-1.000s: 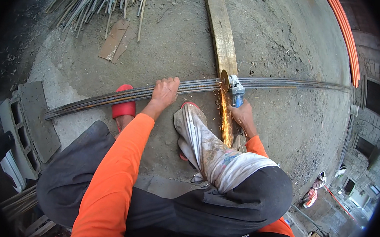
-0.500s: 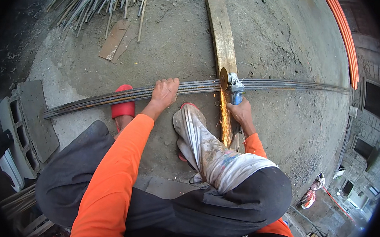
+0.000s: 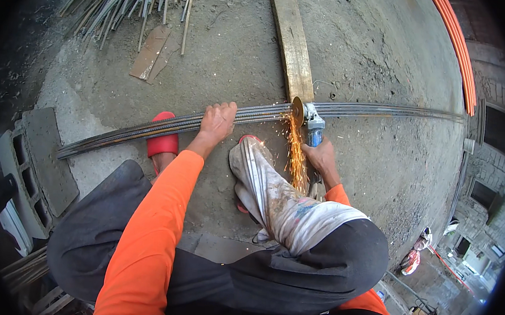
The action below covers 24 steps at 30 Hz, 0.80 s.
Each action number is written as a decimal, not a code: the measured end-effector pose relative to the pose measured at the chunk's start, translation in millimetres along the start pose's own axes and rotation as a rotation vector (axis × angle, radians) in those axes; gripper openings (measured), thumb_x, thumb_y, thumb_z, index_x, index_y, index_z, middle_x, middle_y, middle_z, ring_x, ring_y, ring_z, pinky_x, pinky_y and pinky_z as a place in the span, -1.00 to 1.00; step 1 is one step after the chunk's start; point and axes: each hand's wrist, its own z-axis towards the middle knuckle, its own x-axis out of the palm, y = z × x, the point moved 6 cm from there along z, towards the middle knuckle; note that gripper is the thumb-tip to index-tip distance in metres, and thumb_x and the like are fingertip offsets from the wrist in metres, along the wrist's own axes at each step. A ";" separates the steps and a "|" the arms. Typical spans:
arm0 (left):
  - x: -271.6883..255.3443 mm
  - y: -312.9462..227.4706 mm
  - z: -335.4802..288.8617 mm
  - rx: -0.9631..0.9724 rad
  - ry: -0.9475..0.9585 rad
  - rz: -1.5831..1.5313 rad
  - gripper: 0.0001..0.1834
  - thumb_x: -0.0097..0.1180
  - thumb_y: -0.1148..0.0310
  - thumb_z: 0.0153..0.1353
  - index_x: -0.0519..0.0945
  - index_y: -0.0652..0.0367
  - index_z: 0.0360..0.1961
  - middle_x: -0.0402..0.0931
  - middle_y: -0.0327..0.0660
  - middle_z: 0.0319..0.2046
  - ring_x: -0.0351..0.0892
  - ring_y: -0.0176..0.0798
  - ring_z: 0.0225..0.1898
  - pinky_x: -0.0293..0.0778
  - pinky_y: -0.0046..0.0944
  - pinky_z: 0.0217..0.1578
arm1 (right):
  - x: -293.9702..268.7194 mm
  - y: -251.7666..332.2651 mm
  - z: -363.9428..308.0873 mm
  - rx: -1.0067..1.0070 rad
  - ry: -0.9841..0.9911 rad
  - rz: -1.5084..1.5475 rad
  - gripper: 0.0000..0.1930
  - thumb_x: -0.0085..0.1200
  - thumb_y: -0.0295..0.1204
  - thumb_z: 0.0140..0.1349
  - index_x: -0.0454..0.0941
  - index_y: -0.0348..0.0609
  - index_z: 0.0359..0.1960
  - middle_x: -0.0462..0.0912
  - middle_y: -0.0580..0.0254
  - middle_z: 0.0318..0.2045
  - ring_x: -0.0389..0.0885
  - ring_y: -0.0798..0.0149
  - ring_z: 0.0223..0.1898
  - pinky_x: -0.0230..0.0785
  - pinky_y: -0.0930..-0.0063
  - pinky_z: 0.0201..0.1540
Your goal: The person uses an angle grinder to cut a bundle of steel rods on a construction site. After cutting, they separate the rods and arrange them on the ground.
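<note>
A bundle of ribbed steel rebar [image 3: 131, 132] runs across from left to right, lying over a wooden plank [image 3: 295, 55]. My left hand [image 3: 217, 123] is closed around the bundle, left of the plank. In my right hand [image 3: 321, 156] is a blue and grey angle grinder [image 3: 315, 125], gripped by its body. Its thin brown cutting disc [image 3: 298, 109] stands on edge against the bars where they cross the plank. Orange sparks [image 3: 296, 155] stream from the disc back toward my right leg.
A red slipper [image 3: 163, 142] on my left foot is under the bars. White cloth [image 3: 268, 182] wraps my right lower leg, close to the sparks. Concrete blocks [image 3: 47, 161] stand at left. More rebar [image 3: 128, 2] lies far left; orange pipes [image 3: 454, 51] lie far right.
The spark stream has spread wider, with more loose sparks around the disc. The grinder and both hands stay in nearly the same place.
</note>
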 end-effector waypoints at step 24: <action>-1.7 0.7 1.8 -0.017 0.028 -0.015 -0.73 0.34 0.38 0.13 0.55 0.13 -0.17 0.70 -0.05 -0.25 0.77 0.06 -0.18 0.63 0.08 -0.13 | 9.1 -14.4 -0.2 -0.029 -0.027 0.040 -0.40 0.37 -0.14 -0.05 0.62 -0.44 -0.08 0.77 -0.22 -0.23 0.78 -0.11 -0.20 0.59 0.10 -0.05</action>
